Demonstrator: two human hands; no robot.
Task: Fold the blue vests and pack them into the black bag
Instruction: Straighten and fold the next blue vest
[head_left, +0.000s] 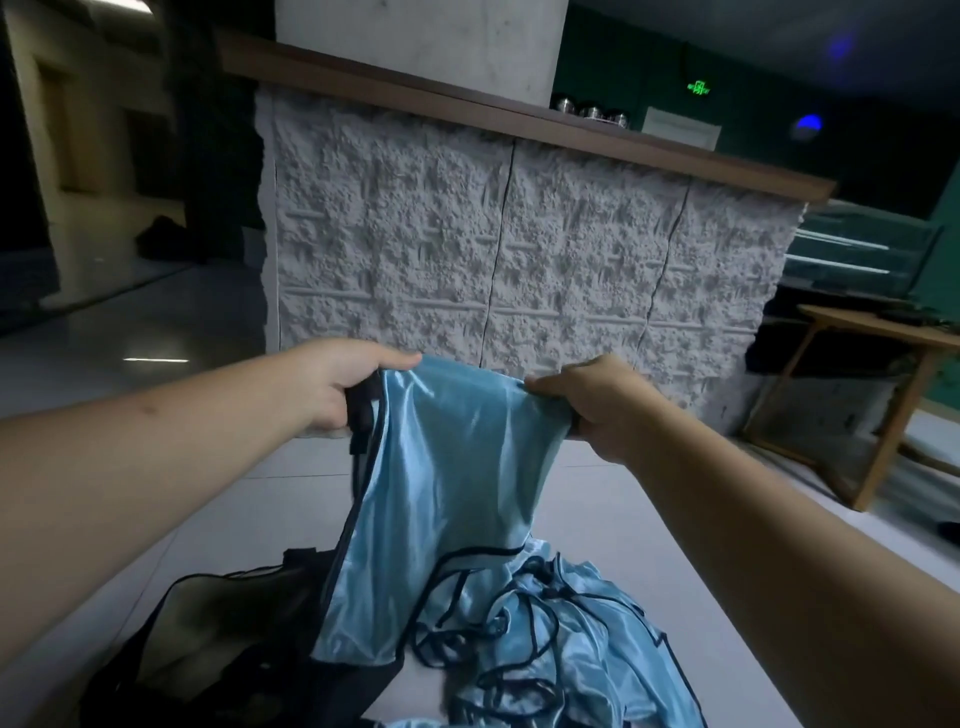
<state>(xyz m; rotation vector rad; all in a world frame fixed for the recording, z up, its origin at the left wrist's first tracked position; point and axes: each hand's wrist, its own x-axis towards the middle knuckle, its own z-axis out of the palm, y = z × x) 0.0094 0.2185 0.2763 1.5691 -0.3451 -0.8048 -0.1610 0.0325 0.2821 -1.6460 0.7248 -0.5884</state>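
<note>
A shiny light-blue vest (447, 467) with black edging hangs in the air between my two hands. My left hand (343, 387) grips its top left corner together with a black strap. My right hand (597, 405) grips its top right corner. The vest's lower edge reaches down to the black bag (208, 649), which lies open at the lower left on the white surface. A heap of more blue vests (561, 639) with tangled black ties lies to the right of the bag.
A white textured counter front (519, 249) with a brown wooden top stands straight ahead. A wooden side table (878, 374) stands at the right. Pale tiled floor (130, 322) stretches to the left.
</note>
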